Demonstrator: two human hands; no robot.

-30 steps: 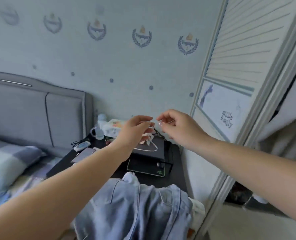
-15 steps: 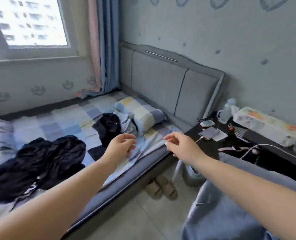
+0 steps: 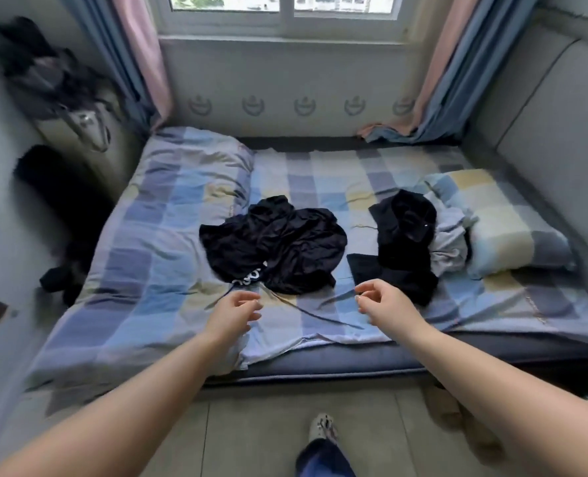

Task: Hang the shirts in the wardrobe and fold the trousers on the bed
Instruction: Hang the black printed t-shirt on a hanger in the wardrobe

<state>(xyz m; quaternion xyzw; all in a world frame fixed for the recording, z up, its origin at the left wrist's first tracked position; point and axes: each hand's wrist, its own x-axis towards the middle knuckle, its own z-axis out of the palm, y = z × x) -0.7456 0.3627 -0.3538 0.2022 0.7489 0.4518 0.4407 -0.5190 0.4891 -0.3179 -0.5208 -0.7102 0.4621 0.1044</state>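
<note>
Checked bedding in blue, grey and yellow covers the bed (image 3: 168, 235). A crumpled black garment (image 3: 275, 249) with white lettering lies at mid-bed; a second black garment (image 3: 402, 235) lies to its right, against a grey one (image 3: 449, 242) beside the pillow (image 3: 502, 218). Left hand (image 3: 232, 316) and right hand (image 3: 387, 304) hover over the near edge, fingers loosely curled, grasping nothing, apart from the clothes. Whether either garment is trousers cannot be told.
</note>
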